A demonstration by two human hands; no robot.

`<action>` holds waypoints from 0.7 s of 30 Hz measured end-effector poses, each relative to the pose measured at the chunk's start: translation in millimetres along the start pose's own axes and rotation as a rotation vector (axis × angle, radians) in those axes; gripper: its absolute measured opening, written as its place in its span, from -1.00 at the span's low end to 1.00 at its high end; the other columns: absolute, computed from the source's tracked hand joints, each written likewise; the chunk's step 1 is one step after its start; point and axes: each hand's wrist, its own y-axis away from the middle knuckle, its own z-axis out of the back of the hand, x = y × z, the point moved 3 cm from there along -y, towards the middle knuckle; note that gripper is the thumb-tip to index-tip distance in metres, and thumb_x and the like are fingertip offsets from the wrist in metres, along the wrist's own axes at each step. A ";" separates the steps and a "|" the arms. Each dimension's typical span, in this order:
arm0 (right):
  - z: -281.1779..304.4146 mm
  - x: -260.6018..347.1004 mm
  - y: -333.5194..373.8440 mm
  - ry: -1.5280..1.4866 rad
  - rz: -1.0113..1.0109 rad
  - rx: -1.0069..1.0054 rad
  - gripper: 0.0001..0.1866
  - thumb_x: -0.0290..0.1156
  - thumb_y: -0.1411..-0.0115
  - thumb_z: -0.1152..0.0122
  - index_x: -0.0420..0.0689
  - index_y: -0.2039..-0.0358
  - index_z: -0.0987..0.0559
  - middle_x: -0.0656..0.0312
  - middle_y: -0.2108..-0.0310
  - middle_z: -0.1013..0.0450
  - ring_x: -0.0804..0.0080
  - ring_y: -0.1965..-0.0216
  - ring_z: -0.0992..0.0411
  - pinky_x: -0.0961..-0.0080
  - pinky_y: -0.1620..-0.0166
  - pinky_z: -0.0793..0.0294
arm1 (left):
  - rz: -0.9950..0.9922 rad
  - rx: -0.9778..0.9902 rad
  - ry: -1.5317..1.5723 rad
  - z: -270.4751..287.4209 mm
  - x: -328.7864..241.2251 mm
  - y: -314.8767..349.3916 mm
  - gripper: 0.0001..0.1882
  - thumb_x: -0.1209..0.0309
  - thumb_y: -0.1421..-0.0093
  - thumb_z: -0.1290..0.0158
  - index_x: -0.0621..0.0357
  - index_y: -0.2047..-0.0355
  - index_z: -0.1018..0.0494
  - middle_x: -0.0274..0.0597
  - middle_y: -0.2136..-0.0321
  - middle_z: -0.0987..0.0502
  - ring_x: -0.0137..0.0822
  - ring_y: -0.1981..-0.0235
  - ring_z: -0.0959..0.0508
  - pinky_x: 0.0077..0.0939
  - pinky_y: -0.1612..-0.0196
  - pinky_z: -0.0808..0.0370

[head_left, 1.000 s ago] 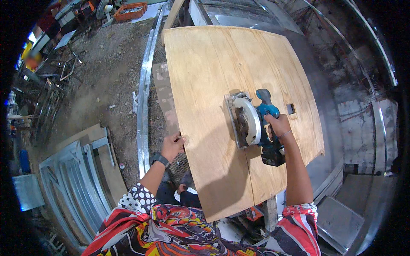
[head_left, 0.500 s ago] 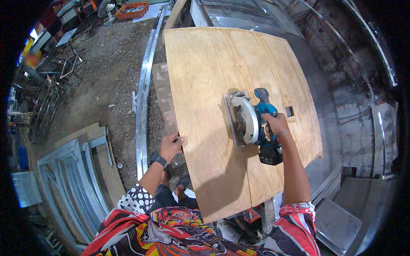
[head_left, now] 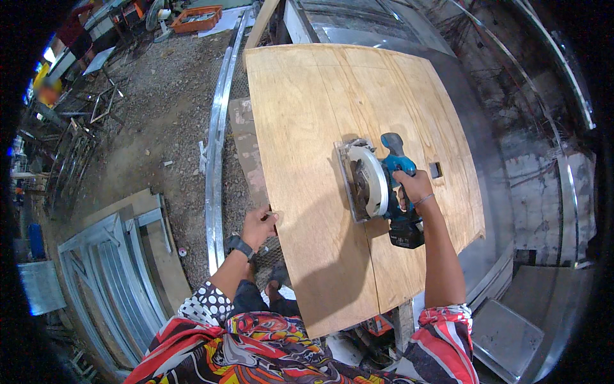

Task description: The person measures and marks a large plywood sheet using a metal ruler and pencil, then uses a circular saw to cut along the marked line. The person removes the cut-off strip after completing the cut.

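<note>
Gravelly brown floor [head_left: 166,128] on the left, dim, stained grey wall [head_left: 540,208] on the right

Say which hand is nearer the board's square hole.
Right: the right hand is just left of the hole; the left hand is farther left, at the edge of the board.

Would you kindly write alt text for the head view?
A person's right hand grips a teal-and-white circular saw on a plywood sheet, while the left hand is at the sheet's left edge. Metal framing lies at lower left.

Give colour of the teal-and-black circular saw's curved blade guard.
The curved blade guard is white; head view shows it best.
</note>
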 end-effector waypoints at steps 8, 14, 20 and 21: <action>-0.1 0.6 -5.8 0.015 -0.006 0.008 -0.57 -0.24 -0.16 -0.31 -0.32 0.10 -0.50 0.13 0.65 -0.45 0.36 0.77 -0.40 0.35 0.72 -0.35 | 0.009 0.005 0.030 1.8 5.7 0.8 -0.63 0.46 -0.36 -0.10 0.26 -0.16 -0.50 -0.19 0.31 -0.62 -0.43 0.40 -0.64 -0.47 0.34 -0.66; -4.2 7.4 -14.1 0.024 -0.010 -0.014 -0.61 -0.22 -0.16 -0.33 -0.34 0.23 -0.55 0.12 0.66 -0.47 0.35 0.76 -0.42 0.36 0.71 -0.37 | 0.009 0.004 0.009 5.7 2.2 -4.3 -0.66 0.45 -0.36 -0.10 0.25 -0.11 -0.52 -0.20 0.33 -0.61 -0.43 0.41 -0.63 -0.48 0.34 -0.66; -4.3 10.0 -29.1 0.029 -0.027 0.006 -0.60 -0.21 -0.15 -0.34 -0.35 0.25 -0.56 0.12 0.66 -0.48 0.35 0.76 -0.43 0.37 0.70 -0.38 | -0.006 -0.011 -0.042 7.3 -7.8 -8.8 -0.68 0.45 -0.35 -0.11 0.24 -0.09 -0.54 -0.20 0.36 -0.62 -0.44 0.40 -0.63 -0.48 0.37 -0.64; -4.2 10.1 -29.7 0.031 -0.020 0.005 -0.59 -0.20 -0.15 -0.34 -0.35 0.25 -0.57 0.12 0.66 -0.47 0.36 0.76 -0.43 0.38 0.70 -0.38 | -0.007 -0.017 -0.026 7.3 -3.4 -10.2 -0.68 0.45 -0.35 -0.11 0.24 -0.09 -0.54 -0.20 0.36 -0.62 -0.44 0.40 -0.63 -0.48 0.37 -0.64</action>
